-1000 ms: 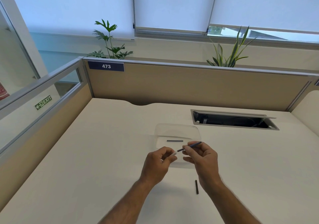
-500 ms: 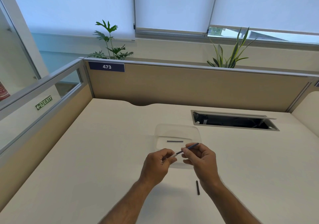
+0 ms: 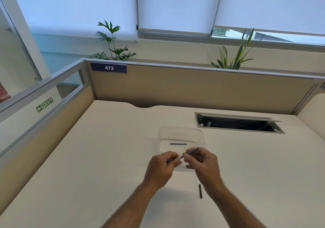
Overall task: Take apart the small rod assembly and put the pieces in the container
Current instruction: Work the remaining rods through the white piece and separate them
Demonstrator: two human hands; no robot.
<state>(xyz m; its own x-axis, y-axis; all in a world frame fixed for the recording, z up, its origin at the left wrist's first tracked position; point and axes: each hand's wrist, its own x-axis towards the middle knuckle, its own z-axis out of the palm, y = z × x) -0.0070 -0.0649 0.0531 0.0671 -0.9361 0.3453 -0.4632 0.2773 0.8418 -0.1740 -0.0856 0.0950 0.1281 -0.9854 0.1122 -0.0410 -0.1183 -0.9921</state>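
Both my hands hold a thin rod assembly (image 3: 190, 151) just in front of a clear plastic container (image 3: 181, 131). My left hand (image 3: 162, 168) pinches its pale left end. My right hand (image 3: 202, 162) pinches the dark rod part, whose far tip sticks up to the right. One short dark rod piece (image 3: 178, 144) lies inside the container. Another dark rod piece (image 3: 200, 190) lies on the desk beside my right wrist.
The cream desk (image 3: 105, 157) is bounded by beige partition walls behind and to the left. An open cable hatch (image 3: 237, 123) is cut into the desk at the back right. Two potted plants stand behind the partition.
The rod's far tip has dropped slightly and both hands have drawn a little closer together. The loose pieces and the container have not moved.
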